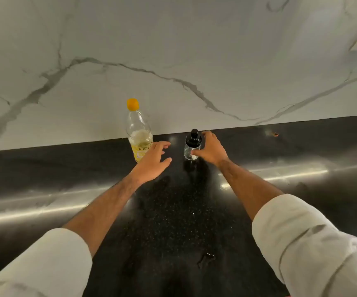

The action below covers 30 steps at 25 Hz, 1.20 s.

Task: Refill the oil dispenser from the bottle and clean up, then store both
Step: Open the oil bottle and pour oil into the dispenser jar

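Head view — dispenser (192, 145) upright beside wall (173, 50), right of bottle (139, 133). Right hand (210, 148) curled round dispenser; left hand (154, 159) spread, empty, just before bottle — nearer it.

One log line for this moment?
right hand grips dispenser | left hand open beside bottle | both capped, upright on counter

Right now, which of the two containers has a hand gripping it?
The small black-capped oil dispenser, held by the right hand; the left hand hovers open by the yellow-capped bottle.
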Each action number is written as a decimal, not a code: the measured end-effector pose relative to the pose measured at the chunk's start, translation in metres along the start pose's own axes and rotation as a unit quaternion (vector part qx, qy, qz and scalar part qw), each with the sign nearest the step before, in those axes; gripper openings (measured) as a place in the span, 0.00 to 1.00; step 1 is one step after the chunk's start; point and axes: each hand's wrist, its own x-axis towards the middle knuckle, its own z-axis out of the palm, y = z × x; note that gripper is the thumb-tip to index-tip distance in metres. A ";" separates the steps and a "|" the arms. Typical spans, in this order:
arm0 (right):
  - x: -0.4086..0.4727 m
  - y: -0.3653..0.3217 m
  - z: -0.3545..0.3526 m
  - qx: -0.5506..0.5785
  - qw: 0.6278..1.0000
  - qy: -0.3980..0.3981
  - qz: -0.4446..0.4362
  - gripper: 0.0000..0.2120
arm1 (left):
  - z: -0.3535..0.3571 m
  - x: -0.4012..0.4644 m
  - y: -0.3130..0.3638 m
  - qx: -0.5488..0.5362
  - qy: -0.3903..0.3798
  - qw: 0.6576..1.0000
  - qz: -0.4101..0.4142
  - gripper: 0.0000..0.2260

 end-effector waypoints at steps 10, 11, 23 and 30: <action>0.024 0.007 0.015 0.039 0.999 -0.016 -0.005 0.34 | 0.038 0.049 0.025 -0.090 -0.018 0.991 -0.093 0.27; 0.025 0.008 0.015 0.032 0.999 -0.014 -0.009 0.34 | 0.040 0.049 0.027 -0.096 -0.023 0.990 -0.097 0.28; -0.127 0.037 -0.033 0.050 0.999 0.004 -0.022 0.27 | 0.074 -0.033 0.072 -0.116 -0.084 0.989 -0.029 0.17; -0.228 0.084 -0.036 0.046 0.999 0.018 0.021 0.28 | 0.123 -0.086 0.094 -0.147 -0.182 0.972 -0.019 0.16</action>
